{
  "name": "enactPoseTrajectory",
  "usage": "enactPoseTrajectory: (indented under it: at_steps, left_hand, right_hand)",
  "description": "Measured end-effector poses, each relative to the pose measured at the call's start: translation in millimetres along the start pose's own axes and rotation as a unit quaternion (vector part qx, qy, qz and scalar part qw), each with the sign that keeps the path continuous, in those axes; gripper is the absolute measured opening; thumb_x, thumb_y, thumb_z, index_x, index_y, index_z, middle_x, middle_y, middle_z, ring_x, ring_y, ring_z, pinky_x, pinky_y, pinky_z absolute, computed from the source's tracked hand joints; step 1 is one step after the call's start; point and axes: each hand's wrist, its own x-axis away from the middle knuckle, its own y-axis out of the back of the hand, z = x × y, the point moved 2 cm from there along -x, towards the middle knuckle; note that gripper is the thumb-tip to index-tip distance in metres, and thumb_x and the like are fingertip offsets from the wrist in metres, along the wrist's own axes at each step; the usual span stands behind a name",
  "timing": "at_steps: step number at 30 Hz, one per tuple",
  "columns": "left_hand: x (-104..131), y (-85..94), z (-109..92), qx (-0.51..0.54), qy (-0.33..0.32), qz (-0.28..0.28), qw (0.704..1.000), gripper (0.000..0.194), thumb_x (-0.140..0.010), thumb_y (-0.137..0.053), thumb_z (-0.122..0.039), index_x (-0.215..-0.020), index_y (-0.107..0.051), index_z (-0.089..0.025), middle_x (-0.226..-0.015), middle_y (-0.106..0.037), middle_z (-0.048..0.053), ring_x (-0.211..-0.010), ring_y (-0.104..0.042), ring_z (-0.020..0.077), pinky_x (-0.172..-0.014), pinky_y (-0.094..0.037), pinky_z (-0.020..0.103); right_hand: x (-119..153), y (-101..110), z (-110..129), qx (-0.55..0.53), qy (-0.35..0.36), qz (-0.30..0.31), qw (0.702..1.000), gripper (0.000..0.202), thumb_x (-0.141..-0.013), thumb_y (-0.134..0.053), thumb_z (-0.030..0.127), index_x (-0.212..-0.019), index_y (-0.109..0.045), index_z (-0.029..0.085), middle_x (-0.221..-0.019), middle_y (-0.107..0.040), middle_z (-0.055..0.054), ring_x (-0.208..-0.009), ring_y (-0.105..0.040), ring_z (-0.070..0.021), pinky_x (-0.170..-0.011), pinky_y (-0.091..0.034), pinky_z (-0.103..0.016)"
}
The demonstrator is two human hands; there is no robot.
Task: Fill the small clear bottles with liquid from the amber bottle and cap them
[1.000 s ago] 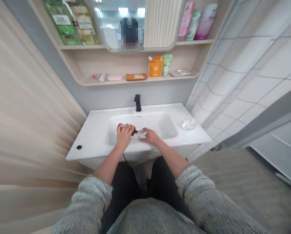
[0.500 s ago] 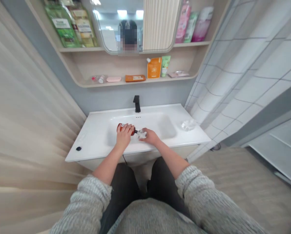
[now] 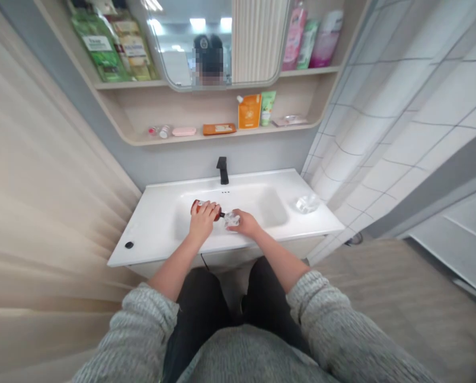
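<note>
My left hand (image 3: 202, 217) is closed around a reddish-brown bottle (image 3: 194, 205), which lies on its side over the sink with its black neck (image 3: 222, 215) pointing right. Close to that neck, a small clear container (image 3: 230, 219) is gripped in the curled fingers of my right hand (image 3: 244, 223). Whether the neck touches the container cannot be made out, nor can any liquid. Beneath both hands is the white sink basin (image 3: 268, 205). A small round black cap (image 3: 129, 245) lies on the left of the counter.
A black faucet (image 3: 222, 170) stands behind the basin. Clear, crumpled-looking plastic (image 3: 306, 204) sits on the counter's right. Above hang a mirror (image 3: 174, 48) and a shelf (image 3: 174, 139) with an orange pouch (image 3: 249, 111), a green tube (image 3: 267, 108) and several bottles. A curtain (image 3: 54, 186) borders the left.
Both hands keep their grips, with the bottle and the clear container nearly where they were. The view has shifted slightly.
</note>
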Motion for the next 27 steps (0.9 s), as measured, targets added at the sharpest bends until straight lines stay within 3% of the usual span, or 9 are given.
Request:
enactPoseTrajectory:
  at_steps: [27]
  left_hand:
    - [-12,8.4,-1,-0.011,-0.019,0.011,1.000,0.056,-0.104,-0.042,-0.014,-0.154,-0.062,-0.026,-0.157,-0.066,0.014,-0.152,-0.053,0.0331,-0.136,-0.015,0.064]
  right_hand:
    - [1,2,1,-0.005,0.001,-0.019,1.000,0.071,-0.072,-0.098,0.049,-0.131,-0.069,0.025,-0.117,-0.081,-0.008,-0.088,-0.075,-0.0246,-0.089,-0.057,-0.038]
